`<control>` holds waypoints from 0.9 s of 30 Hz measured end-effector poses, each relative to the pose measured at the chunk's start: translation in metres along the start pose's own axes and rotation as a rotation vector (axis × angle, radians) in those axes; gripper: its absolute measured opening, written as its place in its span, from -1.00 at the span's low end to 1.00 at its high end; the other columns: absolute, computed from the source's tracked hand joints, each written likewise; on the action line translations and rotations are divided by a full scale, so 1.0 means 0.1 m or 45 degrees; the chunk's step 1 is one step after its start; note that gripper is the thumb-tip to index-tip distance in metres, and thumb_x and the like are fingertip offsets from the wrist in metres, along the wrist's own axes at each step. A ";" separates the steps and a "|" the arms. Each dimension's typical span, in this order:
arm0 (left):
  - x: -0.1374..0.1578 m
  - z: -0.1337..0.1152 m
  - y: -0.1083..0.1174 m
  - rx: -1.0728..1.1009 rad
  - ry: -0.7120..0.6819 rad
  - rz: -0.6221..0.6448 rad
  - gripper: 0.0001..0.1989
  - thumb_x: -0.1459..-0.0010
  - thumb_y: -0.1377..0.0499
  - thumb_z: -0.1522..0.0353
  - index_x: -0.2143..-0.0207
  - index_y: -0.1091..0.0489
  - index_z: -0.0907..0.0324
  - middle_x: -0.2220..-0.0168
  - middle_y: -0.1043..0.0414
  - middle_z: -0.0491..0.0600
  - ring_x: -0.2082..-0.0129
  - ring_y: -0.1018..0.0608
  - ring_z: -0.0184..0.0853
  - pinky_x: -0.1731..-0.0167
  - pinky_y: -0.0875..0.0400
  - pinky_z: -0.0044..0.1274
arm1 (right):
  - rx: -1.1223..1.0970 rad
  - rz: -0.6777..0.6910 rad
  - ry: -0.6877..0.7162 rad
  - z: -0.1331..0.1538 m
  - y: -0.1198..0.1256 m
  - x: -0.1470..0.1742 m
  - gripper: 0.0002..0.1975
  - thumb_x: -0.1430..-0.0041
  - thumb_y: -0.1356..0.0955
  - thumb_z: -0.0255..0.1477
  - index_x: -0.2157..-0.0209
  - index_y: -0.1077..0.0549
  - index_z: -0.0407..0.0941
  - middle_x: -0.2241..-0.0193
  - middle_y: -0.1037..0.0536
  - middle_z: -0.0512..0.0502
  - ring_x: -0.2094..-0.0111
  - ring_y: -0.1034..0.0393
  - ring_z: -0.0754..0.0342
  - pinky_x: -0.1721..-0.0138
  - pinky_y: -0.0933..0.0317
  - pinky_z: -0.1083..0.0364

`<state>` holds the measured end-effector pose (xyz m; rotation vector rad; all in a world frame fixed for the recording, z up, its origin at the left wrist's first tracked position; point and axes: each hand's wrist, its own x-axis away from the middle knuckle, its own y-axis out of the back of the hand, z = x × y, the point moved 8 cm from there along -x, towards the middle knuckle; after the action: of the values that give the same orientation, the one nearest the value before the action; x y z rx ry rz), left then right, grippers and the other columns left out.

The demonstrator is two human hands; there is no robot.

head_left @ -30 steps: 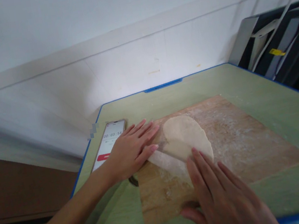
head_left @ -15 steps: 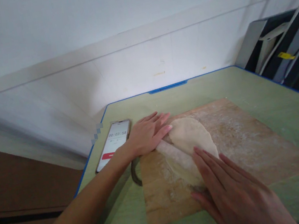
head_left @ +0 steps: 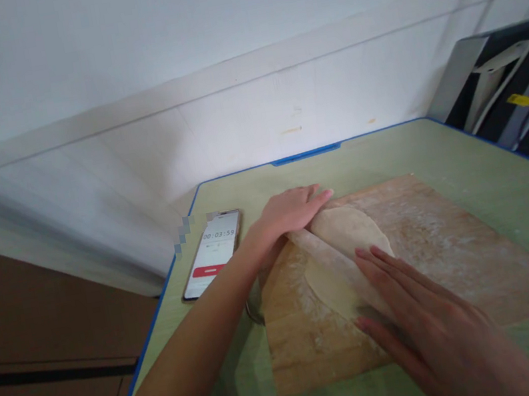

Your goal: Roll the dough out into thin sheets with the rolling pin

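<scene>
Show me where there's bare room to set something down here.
The table looks open behind the board, toward the wall, and right of it. The board's right part shows only powder. It's crowded left, with the phone and left arm, and mid-board, where left hand and right hand press a rolling pin on the dough.

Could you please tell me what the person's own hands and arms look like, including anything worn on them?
The left hand and right hand are bare: no glove or ring can be seen. The slender left forearm shows no sleeve, watch or bracelet. The picture cuts off the right arm near the wrist; no cuff shows there.
</scene>
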<state>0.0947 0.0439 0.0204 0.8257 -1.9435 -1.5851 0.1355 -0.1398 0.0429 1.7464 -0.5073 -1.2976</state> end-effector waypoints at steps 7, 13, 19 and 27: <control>-0.18 0.04 -0.05 -0.023 0.132 -0.015 -0.40 -0.24 0.34 0.06 0.20 -0.34 0.22 0.14 -0.41 0.10 0.13 -0.45 -0.15 0.19 -0.29 -0.40 | -0.095 -0.002 -0.113 -0.09 -0.01 0.00 -0.57 -0.25 -0.02 -0.41 0.12 -0.39 -0.28 0.14 -0.48 -0.34 0.12 -0.38 -0.05 0.23 -0.37 0.04; -0.19 0.05 -0.09 -0.074 0.153 0.028 -0.44 -0.25 0.32 0.06 0.12 -0.32 0.19 0.05 -0.38 0.06 0.06 -0.41 -0.19 0.13 -0.26 -0.43 | -0.075 0.001 -0.121 -0.07 -0.05 0.04 -0.55 -0.26 -0.02 -0.40 0.11 -0.35 -0.38 0.12 -0.45 -0.38 0.11 -0.37 -0.08 0.24 -0.37 -0.01; -0.12 0.05 -0.12 -0.137 0.135 0.065 -0.42 -0.24 0.31 0.04 -0.11 -0.10 0.18 -0.14 -0.16 0.07 -0.11 -0.22 -0.18 -0.01 -0.12 -0.37 | 0.023 -0.017 -0.063 0.02 -0.03 0.04 -0.57 -0.25 -0.02 -0.44 0.12 -0.35 -0.40 0.14 -0.47 -0.35 0.11 -0.36 -0.07 0.25 -0.37 -0.02; 0.10 0.10 -0.09 -0.206 0.110 0.068 -0.37 -0.22 0.32 0.00 -0.18 0.00 0.17 -0.18 -0.08 0.02 -0.15 -0.15 -0.20 -0.05 -0.06 -0.37 | 0.141 -0.008 0.053 0.24 -0.06 0.06 -0.57 -0.24 -0.04 -0.45 0.13 -0.35 -0.45 0.13 -0.44 -0.45 0.16 -0.41 -0.09 0.30 -0.40 0.04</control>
<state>0.0819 0.0422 0.0095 0.7571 -1.7372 -1.6229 0.1150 -0.1505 0.0329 1.8638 -0.5590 -1.2554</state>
